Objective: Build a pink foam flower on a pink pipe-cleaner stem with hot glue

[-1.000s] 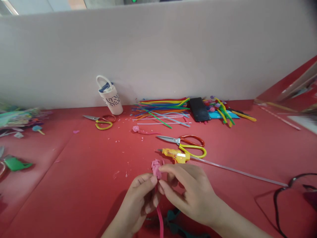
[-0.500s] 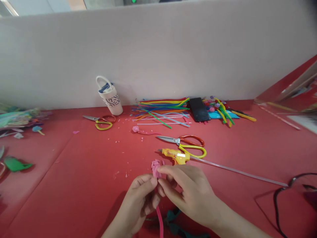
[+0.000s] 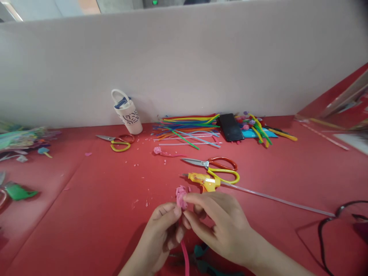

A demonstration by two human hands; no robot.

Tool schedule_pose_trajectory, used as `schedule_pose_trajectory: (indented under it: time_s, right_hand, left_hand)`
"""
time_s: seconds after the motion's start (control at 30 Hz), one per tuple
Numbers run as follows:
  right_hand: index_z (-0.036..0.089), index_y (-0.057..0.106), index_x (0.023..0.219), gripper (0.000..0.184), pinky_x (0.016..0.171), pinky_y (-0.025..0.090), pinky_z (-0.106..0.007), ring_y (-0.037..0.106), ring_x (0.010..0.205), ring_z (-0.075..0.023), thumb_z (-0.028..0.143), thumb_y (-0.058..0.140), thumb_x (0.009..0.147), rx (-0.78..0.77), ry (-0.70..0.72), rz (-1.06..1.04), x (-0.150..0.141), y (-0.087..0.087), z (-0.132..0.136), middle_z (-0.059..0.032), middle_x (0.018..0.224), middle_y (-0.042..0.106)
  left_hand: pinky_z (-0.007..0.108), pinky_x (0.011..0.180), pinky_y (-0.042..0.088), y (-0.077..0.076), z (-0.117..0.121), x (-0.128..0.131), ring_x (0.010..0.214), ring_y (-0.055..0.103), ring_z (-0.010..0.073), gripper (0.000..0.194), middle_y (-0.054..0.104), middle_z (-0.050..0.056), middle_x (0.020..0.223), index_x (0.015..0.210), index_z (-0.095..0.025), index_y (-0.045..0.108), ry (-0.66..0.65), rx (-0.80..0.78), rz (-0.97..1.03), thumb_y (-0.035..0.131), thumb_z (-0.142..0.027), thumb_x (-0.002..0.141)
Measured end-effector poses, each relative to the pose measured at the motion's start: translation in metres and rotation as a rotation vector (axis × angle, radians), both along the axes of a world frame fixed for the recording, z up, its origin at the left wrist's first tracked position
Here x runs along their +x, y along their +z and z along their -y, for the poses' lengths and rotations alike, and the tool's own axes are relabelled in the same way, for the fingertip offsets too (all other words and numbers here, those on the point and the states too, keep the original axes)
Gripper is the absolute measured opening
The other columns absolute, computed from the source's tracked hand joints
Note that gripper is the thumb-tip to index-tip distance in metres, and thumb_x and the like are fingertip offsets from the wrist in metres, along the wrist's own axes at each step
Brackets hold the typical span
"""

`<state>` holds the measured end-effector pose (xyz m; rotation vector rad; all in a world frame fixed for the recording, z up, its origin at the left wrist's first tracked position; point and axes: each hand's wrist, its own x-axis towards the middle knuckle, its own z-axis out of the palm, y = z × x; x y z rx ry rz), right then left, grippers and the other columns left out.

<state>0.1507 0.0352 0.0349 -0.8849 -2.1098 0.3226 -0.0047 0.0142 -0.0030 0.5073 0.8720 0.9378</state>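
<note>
Low in the middle of the head view, a pink flower [image 3: 181, 194] with many small petals tops a thick pink stem [image 3: 185, 256]. My left hand [image 3: 162, 228] is closed around the stem just beneath the flower head. Thumb and forefinger of my right hand [image 3: 224, 222] press on the flower's lower right side; whether a loose petal sits between them is hidden. Just beyond my right hand lies a yellow glue gun [image 3: 202, 179] with a long clear glue stick [image 3: 273, 198] in its back. Teal-handled pliers [image 3: 205, 264] lie partly hidden beneath my hands.
Scissors [image 3: 222, 175] with red and yellow handles lie behind the glue gun. Farther back are a second pink flower [image 3: 157, 150], colourful fuzzy sticks [image 3: 186, 124], a phone [image 3: 230, 127], another pair of scissors [image 3: 121, 145] and a white cup [image 3: 129, 117]. A black cable [image 3: 320, 237] curves at right.
Almost nothing differs. My right fingers have shifted very slightly at the flower's side, while my left hand keeps its hold on the stem.
</note>
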Motion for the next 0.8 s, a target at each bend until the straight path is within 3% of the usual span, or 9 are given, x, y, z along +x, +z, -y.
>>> schedule_pose_trajectory:
  time_s: [0.8]
  right_hand:
    - [0.015, 0.053, 0.104, 0.02, 0.058, 0.043, -0.025, 0.059, 0.06, -0.0136, 0.011, 0.053, 0.084, 0.061, 0.021, -0.019, -0.0007, -0.0039, -0.0013, -0.0017, 0.071, 0.067]
  left_hand:
    - [0.012, 0.03, 0.014, 0.0019, -0.0007, 0.0003, 0.032, 0.027, 0.0009, 0.03, 0.045, -0.006, 0.038, 0.056, -0.013, 0.064, -0.016, 0.047, 0.006, 0.063, -0.037, 0.075]
